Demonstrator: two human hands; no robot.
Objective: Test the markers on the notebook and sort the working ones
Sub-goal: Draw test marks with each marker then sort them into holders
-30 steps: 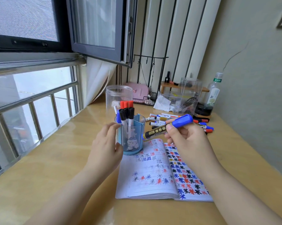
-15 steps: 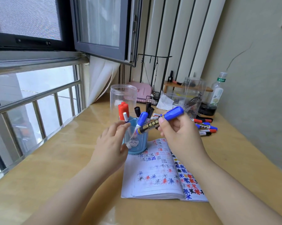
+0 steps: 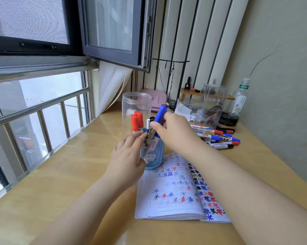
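Note:
My right hand (image 3: 174,131) pinches a blue-capped marker (image 3: 159,115), cap up, its lower end inside the blue pen cup (image 3: 153,157). The cup holds red-capped markers (image 3: 137,121) and a white-tipped one. My left hand (image 3: 128,156) rests against the cup's left side, fingers touching the rim. An open notebook (image 3: 177,188) covered in coloured star doodles lies in front of the cup. A pile of loose markers (image 3: 218,137) lies to the right on the desk.
A tall clear plastic jar (image 3: 136,105) stands just behind the cup. Farther back are a clear box (image 3: 211,105), a small wooden shelf (image 3: 193,91), a bottle (image 3: 240,99) and a pink case. Window bars run along the left edge; a wall bounds the right.
My right hand has swung the blue-capped marker from lying flat above the notebook to upright and lowered its end into the cup. My left hand stayed at the cup.

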